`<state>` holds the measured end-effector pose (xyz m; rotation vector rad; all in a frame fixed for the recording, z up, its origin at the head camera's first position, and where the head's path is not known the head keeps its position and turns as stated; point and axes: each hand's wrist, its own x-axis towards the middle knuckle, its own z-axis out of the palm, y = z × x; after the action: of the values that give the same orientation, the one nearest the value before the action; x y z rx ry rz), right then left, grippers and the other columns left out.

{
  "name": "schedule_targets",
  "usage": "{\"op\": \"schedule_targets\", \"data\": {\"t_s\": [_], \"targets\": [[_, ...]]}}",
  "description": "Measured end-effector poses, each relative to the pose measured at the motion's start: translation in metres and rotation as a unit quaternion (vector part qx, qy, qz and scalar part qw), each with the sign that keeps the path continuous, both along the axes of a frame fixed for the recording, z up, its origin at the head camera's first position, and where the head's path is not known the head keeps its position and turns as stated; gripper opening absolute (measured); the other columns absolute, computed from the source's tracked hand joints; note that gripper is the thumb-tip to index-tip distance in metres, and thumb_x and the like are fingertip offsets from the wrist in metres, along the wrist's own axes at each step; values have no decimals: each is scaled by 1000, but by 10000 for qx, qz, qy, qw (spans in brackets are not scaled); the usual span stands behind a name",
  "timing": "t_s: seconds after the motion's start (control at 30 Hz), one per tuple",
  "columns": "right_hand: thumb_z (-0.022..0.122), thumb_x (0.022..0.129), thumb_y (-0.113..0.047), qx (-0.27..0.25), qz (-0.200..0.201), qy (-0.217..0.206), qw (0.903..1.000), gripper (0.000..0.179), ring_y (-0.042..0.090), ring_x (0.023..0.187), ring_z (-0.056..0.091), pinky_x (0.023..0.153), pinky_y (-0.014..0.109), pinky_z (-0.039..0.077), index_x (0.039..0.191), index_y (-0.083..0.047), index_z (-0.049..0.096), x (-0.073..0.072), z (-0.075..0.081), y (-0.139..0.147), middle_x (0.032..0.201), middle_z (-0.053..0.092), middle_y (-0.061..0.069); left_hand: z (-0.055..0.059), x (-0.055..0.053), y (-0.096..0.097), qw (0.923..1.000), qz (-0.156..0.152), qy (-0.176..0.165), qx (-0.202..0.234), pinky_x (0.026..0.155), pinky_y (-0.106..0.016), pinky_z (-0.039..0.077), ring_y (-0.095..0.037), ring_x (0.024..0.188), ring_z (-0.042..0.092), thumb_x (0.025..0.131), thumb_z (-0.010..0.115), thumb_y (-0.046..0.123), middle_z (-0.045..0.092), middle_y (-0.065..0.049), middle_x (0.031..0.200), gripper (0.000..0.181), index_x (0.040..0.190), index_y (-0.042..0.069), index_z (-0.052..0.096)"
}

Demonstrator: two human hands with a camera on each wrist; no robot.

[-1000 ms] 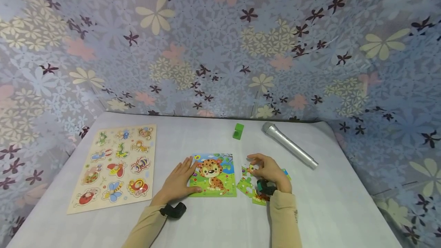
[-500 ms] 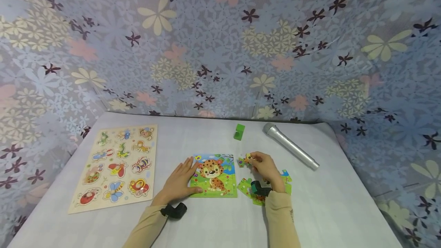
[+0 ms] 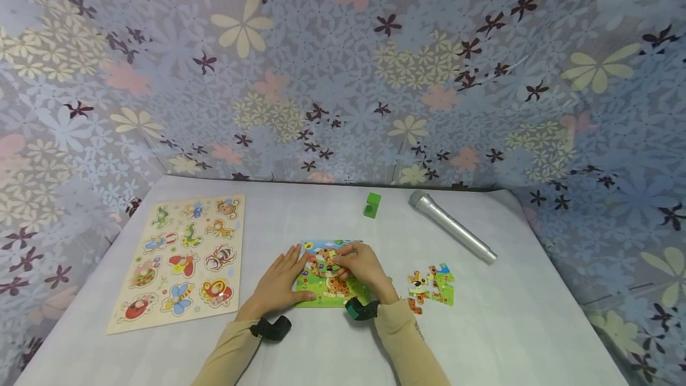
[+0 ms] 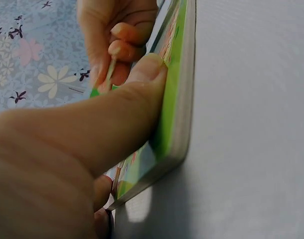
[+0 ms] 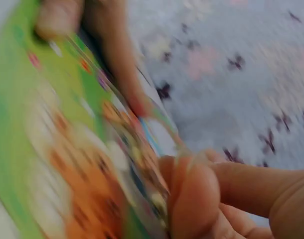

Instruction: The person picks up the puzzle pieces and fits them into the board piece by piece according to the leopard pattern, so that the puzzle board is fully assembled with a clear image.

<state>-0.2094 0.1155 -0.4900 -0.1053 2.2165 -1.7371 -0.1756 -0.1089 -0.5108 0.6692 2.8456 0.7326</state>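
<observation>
Your left grip [image 3: 280, 282] lies straight-fingered on the leopard board [image 3: 328, 302], likely steadying it; your right grip [image 3: 361, 265] pinches a puzzle piece [image 3: 320, 268] by one edge over it, probably so its picture shows.

Right wrist view: your right hand [image 5: 246, 189], close by the picture board [image 5: 20, 109], pinches a thin piece [image 5: 173, 133] nearly edge-on; blur hides its print. On the board's green area rests the thumb of your left hand [image 5: 112, 47], one finger near the board's edge. Flower-patterned cloth [image 5: 207, 64] beyond the board.
</observation>
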Motion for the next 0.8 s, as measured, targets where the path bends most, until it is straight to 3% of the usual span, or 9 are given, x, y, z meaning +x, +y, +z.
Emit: {"op": "schedule_targets", "data": {"t_s": [0.23,0.5,0.8], "targets": [[64,93,-11,331,-6,112,9994,21,7,50,59,50,25,56,104,4,55,7,-6,-26,77,69,14,1,0,0,10000,7,-40,12,123,-51,15,-36,150,16,83,69,49,17,-22,160,93,151,1,28],[66,91,-12,829,-24,217,9963,15,7,43,55,41,20,48,94,-1,55,10,-5,-29,63,64,4,1,0,0,10000,1,-31,29,123,-51,15,-36,150,17,83,69,48,19,-23,160,92,150,-1,30],[66,91,-14,1200,-201,883,9886,16,4,36,50,35,20,44,86,-3,56,17,-7,-42,54,61,2,2,0,-2,9999,-55,24,97,122,-53,16,-39,149,18,83,70,46,20,-24,159,91,149,-3,31]]}}
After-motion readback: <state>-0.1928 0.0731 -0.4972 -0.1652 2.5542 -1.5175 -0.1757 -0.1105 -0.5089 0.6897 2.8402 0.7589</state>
